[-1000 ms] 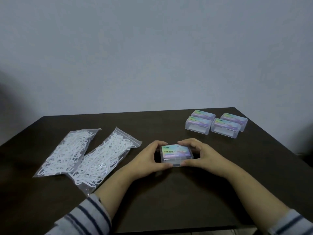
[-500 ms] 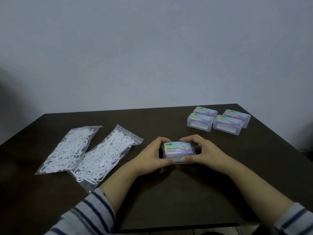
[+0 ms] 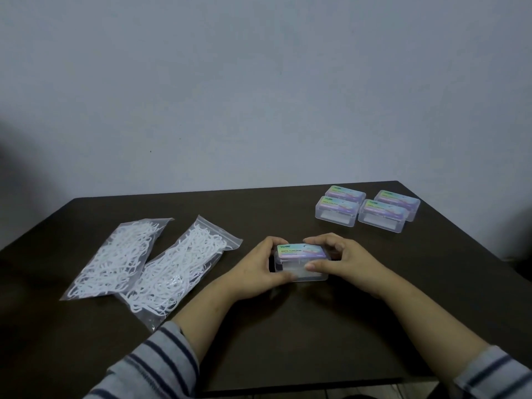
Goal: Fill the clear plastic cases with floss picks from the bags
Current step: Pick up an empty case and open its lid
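A dark tabletop (image 3: 288, 326) stands before a pale wall. At frame centre, the left hand (image 3: 256, 272) and right hand (image 3: 345, 260) grip a clear case (image 3: 302, 262) by its ends. Two bags of floss picks (image 3: 149, 266) lie left; four cases (image 3: 367, 208) sit upper right.

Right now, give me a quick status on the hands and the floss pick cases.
Left hand and right hand both grip the clear plastic labelled case, lid shut. Two clear bags of white floss picks untouched. Nothing in the way.
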